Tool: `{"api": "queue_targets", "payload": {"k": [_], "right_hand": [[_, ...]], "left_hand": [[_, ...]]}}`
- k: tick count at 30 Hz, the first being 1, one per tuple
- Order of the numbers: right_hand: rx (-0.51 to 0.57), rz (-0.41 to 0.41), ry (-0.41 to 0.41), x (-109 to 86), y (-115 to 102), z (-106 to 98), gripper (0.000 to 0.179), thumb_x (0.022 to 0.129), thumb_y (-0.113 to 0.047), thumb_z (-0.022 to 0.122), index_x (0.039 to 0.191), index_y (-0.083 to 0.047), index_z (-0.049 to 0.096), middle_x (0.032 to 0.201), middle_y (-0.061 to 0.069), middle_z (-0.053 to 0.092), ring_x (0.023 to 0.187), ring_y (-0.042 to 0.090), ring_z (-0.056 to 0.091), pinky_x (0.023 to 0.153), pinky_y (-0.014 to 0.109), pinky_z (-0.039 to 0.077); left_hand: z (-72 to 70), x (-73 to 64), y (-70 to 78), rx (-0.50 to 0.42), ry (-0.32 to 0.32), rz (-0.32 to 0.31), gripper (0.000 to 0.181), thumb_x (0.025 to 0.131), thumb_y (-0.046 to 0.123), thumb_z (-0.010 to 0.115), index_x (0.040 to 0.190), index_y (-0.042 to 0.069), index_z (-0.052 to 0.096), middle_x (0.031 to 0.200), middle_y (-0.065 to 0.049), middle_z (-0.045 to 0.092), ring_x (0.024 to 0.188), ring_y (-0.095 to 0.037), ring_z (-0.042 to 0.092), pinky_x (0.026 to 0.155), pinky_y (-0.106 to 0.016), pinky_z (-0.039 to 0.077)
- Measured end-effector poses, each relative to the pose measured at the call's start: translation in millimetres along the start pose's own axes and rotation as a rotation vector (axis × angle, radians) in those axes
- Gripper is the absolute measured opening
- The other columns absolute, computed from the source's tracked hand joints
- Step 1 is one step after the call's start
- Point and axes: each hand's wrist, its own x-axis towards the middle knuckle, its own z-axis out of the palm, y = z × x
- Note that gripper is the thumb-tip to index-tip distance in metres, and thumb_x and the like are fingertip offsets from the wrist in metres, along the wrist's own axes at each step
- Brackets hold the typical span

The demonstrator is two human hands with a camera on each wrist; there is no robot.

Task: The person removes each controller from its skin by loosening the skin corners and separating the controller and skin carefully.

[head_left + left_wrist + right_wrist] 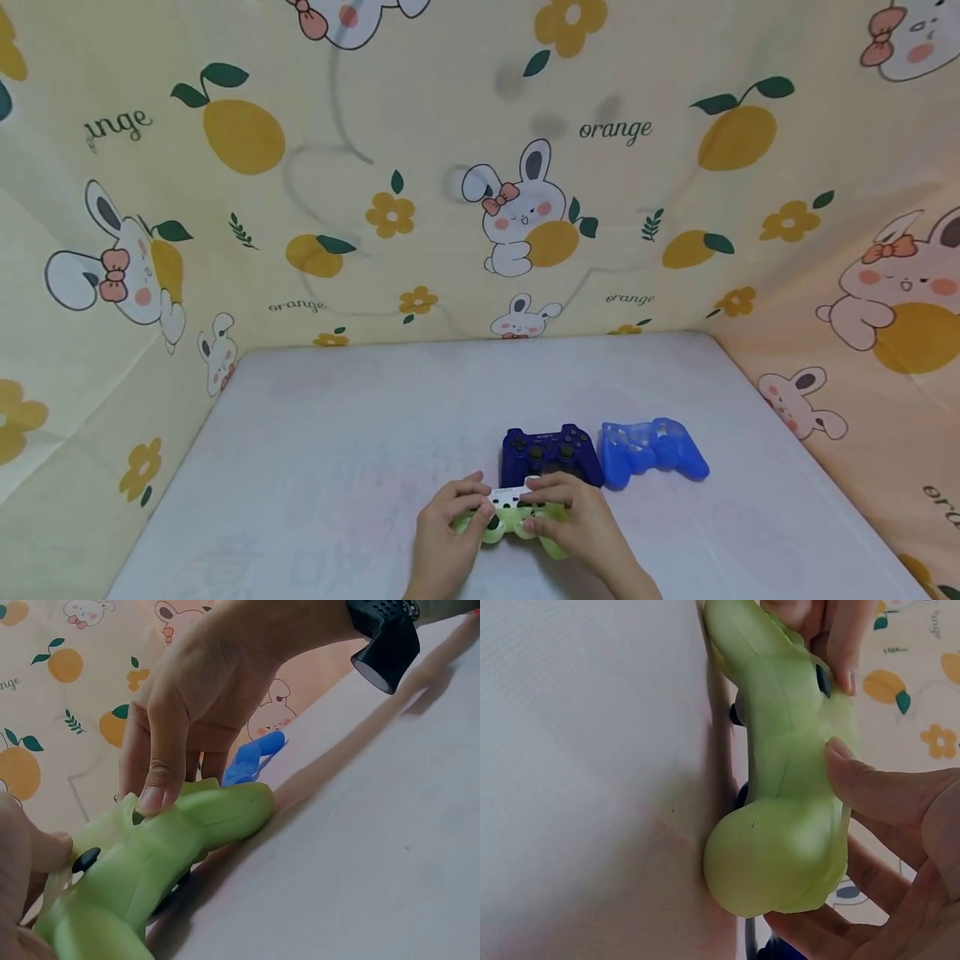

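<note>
A white game controller (504, 495) sits partly inside a soft light-green silicone cover (127, 877); its white top edge shows bare in the head view. My left hand (450, 529) holds the left side, thumb on the near face and fingers over the far edge. From the right, my right hand (588, 521) pinches the cover, its thumb (154, 796) pressing the upper edge in the left wrist view. Dark parts of the controller peek through openings and below the cover. Just beyond lies a dark blue game controller (551, 446), partly hidden by my right hand.
An empty blue silicone cover (652, 454) lies right of the dark blue controller. All this rests on a white tabletop (315, 450). Printed cloth walls (450, 108) with rabbits and oranges rise at the back and both sides. A black wrist camera (386, 645) sits on my right wrist.
</note>
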Motion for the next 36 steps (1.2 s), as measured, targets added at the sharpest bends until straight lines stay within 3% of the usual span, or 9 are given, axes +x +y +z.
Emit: {"api": "queue_targets", "payload": {"k": [4,14,20,23,27,36], "right_hand": [[0.005,0.004,-0.002,-0.2,0,-1,0.025,0.072,-0.023,0.087,0.095,-0.017,0.079,0.111,0.000,0.069,0.109,0.028,0.061,0.092,0.055,0.046],[0.034,0.020,-0.026,-2.6,2,0,0.025,0.072,-0.027,0.088,0.094,-0.019,0.080,0.110,-0.002,0.069,0.107,0.027,0.060,0.089,0.053,0.048],[0.022,0.003,-0.021,-1.8,5,0,0.025,0.071,-0.023,0.088,0.094,-0.019,0.080,0.109,-0.002,0.069,0.106,0.025,0.061,0.090,0.052,0.048],[0.018,-0.005,-0.014,-0.4,7,0,0.025,0.070,-0.021,0.089,0.094,-0.019,0.080,0.108,-0.003,0.069,0.106,0.024,0.061,0.091,0.051,0.047],[0.019,-0.011,-0.004,1.3,7,0,0.025,0.070,-0.021,0.089,0.093,-0.020,0.080,0.108,-0.005,0.069,0.106,0.023,0.061,0.092,0.050,0.047],[0.025,-0.020,-0.002,0.6,8,0,0.024,0.071,-0.024,0.088,0.093,-0.021,0.080,0.107,-0.005,0.069,0.105,0.025,0.061,0.092,0.051,0.047]], "left_hand": [[-0.9,-0.9,-0.5,-0.041,-0.009,0.022,0.005,0.083,0.002,0.077,0.085,0.007,0.077,0.101,0.002,0.067,0.118,-0.025,0.059,0.102,-0.033,0.042],[-4.8,-3.5,3.9,-0.050,-0.064,-0.024,0.006,0.085,0.001,0.075,0.083,0.006,0.076,0.103,-0.002,0.067,0.120,-0.026,0.057,0.103,-0.031,0.040],[-9.6,-2.6,28.6,-0.064,-0.087,-0.029,0.006,0.084,-0.006,0.072,0.083,-0.001,0.074,0.101,-0.011,0.067,0.121,-0.035,0.055,0.104,-0.034,0.040],[-9.4,-2.1,21.9,-0.072,-0.090,0.004,0.006,0.084,-0.004,0.073,0.083,0.002,0.075,0.100,-0.008,0.068,0.121,-0.035,0.055,0.104,-0.034,0.040],[-7.1,-1.3,0.6,-0.076,-0.097,0.048,0.005,0.086,0.004,0.075,0.083,0.008,0.076,0.102,0.000,0.068,0.122,-0.030,0.054,0.105,-0.034,0.039],[-7.5,-1.5,-4.6,-0.101,-0.117,0.130,0.006,0.085,0.002,0.075,0.084,0.008,0.077,0.101,0.000,0.067,0.120,-0.037,0.054,0.101,-0.034,0.043]]}}
